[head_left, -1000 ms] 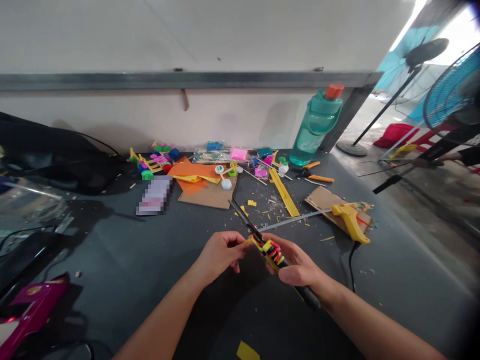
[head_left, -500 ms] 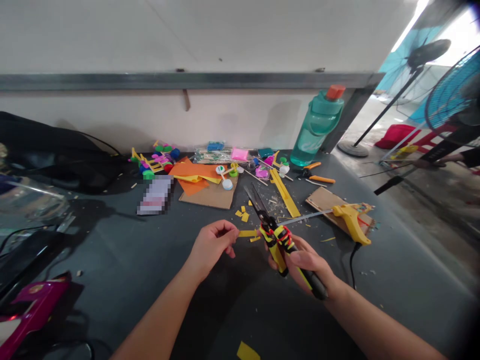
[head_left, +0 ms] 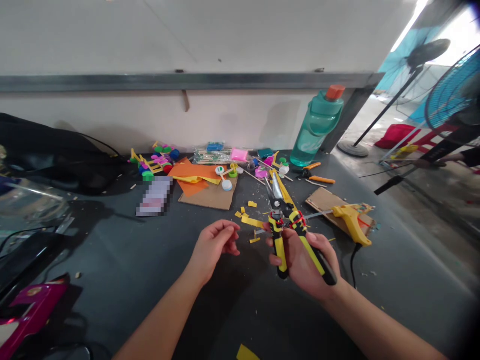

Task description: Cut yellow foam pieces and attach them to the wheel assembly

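My right hand [head_left: 309, 255] is wrapped round the yellow-and-black handles of spring-loaded shears [head_left: 278, 204]. The silver blades point away from me and stand a little apart. A short yellow strip [head_left: 252, 221] sticks out leftward by my right fingertips, its near end hidden behind them. My left hand [head_left: 215, 247] is to the left of the strip, with a small gap between. Its fingers are curled and the thumb is close to the index finger; nothing shows in them. Small yellow cut pieces [head_left: 252, 204] lie beyond the strip on the dark table.
A yellow glue gun [head_left: 350, 222] lies to the right on cardboard. Beyond the hands are a longer yellow strip [head_left: 290, 197], orange-handled pliers [head_left: 321, 179], orange sheets [head_left: 191, 175], and a teal bottle [head_left: 317, 130]. A magenta tool [head_left: 41, 305] is at the lower left.
The yellow strip has come away from my left fingers and now sits by my right fingertips. The shears have swung more upright and shifted right. My left hand has barely moved.
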The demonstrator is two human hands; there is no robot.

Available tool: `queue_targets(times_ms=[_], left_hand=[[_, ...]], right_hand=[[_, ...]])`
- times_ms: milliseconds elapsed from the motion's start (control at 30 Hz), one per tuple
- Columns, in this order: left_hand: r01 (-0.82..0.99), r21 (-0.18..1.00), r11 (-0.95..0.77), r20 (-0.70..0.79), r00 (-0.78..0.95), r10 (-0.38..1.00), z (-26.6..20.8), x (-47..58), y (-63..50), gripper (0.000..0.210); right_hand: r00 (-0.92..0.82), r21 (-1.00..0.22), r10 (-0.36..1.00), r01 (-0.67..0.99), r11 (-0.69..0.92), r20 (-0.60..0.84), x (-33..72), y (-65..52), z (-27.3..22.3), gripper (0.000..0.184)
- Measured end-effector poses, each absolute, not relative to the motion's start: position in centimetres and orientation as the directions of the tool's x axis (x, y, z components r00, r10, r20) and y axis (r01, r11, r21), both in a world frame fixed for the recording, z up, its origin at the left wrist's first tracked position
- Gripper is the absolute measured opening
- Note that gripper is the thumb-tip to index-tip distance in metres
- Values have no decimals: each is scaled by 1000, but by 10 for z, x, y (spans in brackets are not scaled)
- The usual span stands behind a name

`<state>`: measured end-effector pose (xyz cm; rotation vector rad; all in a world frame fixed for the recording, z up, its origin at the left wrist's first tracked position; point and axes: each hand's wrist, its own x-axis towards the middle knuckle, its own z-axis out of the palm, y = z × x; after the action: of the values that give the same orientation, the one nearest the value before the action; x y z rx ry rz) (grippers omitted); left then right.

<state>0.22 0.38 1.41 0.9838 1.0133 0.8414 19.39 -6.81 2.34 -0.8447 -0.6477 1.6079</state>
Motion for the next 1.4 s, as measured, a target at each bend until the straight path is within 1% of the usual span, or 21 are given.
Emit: queue_targets(times_ms=[100, 167, 367, 500, 567, 833, 1100, 1233, 1300, 1400], left_hand=[[-13, 954, 300, -273, 383, 883, 12, 9, -3, 26], [-11, 966, 260, -234, 395, 888, 10, 12, -6, 28], [-13, 991, 135, -124, 319, 940, 8, 11, -7, 23], [-26, 992, 121, -107, 308, 945, 10, 9, -5, 20], [-24, 993, 115, -103, 297, 949, 11, 9, -5, 19], [4, 993, 117, -115, 222, 968, 12, 8, -3, 22], [37, 996, 78, -85, 246, 966, 11, 8, -5, 22], [99, 993, 71, -96, 273, 957, 10, 10, -8, 22], [106, 993, 58, -85, 264, 961, 9, 8, -8, 23], [93, 995, 28, -48, 217, 975, 9, 2, -3, 24]], right_hand=[[-87, -804, 983, -566, -180, -159, 192, -69, 20, 38], [-105, -785, 983, -593, -181, -148, 189, -70, 19, 39], [-177, -696, 974, -682, -226, -144, 178, -76, 19, 41], [-208, -626, 972, -745, -231, -110, 175, -78, 20, 34], [-214, -612, 972, -758, -226, -94, 175, -79, 20, 29], [-227, -643, 971, -734, -218, -71, 174, -80, 18, 32], [-228, -635, 971, -742, -216, -64, 174, -81, 17, 32], [-235, -639, 970, -739, -216, -57, 173, -83, 16, 35], [-230, -655, 971, -725, -215, -64, 174, -83, 17, 38], [-217, -715, 971, -664, -219, -96, 176, -82, 17, 51]])
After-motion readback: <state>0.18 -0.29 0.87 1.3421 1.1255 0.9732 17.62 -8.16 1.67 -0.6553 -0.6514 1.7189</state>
